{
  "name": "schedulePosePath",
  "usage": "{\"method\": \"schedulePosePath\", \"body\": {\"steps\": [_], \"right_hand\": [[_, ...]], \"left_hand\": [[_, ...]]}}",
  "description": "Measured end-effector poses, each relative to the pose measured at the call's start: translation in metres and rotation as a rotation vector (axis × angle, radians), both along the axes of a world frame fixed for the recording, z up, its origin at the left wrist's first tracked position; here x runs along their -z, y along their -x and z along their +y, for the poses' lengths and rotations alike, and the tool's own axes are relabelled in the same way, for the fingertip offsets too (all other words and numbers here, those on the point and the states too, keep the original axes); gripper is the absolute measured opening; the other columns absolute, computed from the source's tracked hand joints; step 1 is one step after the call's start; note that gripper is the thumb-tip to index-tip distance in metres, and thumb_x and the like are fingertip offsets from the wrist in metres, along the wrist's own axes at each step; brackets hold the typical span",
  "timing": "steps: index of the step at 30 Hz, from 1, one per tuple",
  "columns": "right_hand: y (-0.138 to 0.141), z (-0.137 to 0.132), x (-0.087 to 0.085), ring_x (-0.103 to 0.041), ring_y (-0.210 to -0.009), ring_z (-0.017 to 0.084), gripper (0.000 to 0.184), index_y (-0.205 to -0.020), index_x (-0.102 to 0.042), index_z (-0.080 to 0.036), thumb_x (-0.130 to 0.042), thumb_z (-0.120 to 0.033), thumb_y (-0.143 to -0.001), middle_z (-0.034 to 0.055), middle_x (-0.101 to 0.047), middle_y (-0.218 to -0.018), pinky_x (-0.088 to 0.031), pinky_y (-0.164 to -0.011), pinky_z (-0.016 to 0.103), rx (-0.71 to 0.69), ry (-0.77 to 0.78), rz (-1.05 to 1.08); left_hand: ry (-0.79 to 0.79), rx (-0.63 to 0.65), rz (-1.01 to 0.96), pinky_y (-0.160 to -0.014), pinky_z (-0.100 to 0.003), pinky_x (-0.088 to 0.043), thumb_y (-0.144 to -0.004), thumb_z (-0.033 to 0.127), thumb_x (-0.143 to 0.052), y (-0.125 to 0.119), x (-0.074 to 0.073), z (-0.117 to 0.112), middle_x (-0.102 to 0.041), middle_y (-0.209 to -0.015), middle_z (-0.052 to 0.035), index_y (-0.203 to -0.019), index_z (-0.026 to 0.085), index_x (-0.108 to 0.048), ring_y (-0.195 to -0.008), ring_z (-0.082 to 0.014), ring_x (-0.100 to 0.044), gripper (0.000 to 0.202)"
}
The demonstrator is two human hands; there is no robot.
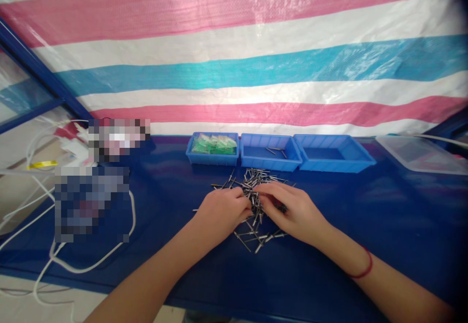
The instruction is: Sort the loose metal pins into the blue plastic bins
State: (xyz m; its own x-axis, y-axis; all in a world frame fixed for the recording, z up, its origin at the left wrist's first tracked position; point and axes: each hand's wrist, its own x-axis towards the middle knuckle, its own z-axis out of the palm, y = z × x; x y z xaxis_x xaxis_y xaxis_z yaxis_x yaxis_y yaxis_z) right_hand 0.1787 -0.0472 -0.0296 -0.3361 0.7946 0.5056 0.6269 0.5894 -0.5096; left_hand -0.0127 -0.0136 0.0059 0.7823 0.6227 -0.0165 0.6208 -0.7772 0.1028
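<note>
A loose pile of metal blind rivets [259, 215] lies on the blue table, with thin mandrels pointing every way. At the pile's left side is my left hand [226, 211], its fingers curled in; what they hold, if anything, is hidden. My right hand [292, 211] reaches over the pile from the right, thumb and fingertips close together among the rivets. Whatever is between those fingertips is too small to make out. Behind the pile, a middle blue bin [270, 162] contains a few rivets.
A left blue bin [213, 159] holds green-and-clear packets [215, 143]. To the right stand another blue bin [334, 161] and a translucent plastic lid or tray [420, 154]. White cables [91, 267] loop across the table's left side. A striped sheet [234, 74] hangs behind.
</note>
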Motion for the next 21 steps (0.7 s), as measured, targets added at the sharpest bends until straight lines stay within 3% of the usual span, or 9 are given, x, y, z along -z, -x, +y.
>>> {"method": "schedulePosePath", "body": {"steps": [4, 14, 21], "right_hand": [[0.0, 0.0, 0.0, -0.059, -0.067, 0.015, 0.02, -0.104, -0.06, -0.019, -0.047, -0.017, -0.09, 0.005, -0.066, -0.083, -0.048, -0.061, 0.028, -0.004, -0.002, -0.015], [0.0, 0.001, 0.001, -0.06, -0.069, 0.015, 0.02, -0.106, -0.058, -0.019, -0.046, -0.016, -0.09, 0.0054, -0.065, -0.084, -0.049, -0.063, 0.028, -0.008, 0.031, -0.024], [0.001, 0.0, 0.0, -0.059, -0.067, 0.014, 0.02, -0.106, -0.058, -0.02, -0.047, -0.016, -0.09, 0.005, -0.065, -0.083, -0.049, -0.061, 0.028, -0.009, 0.027, -0.023]], "left_hand": [[0.004, -0.011, -0.01, -0.068, -0.026, -0.048, -0.09, 0.034, -0.055, -0.002, -0.001, -0.002, -0.065, -0.089, -0.003, -0.091, 0.021, -0.068, -0.078, -0.0172, -0.064, 0.019], [-0.016, -0.045, 0.055, -0.066, -0.03, -0.047, -0.092, 0.025, -0.046, -0.01, -0.003, -0.007, -0.067, -0.09, -0.0038, -0.089, 0.018, -0.065, -0.079, -0.0205, -0.066, 0.02], [-0.003, -0.031, 0.062, -0.068, -0.034, -0.042, -0.092, 0.031, -0.049, -0.011, -0.006, -0.004, -0.068, -0.092, -0.004, -0.087, 0.02, -0.067, -0.083, -0.0224, -0.066, 0.022]]}}
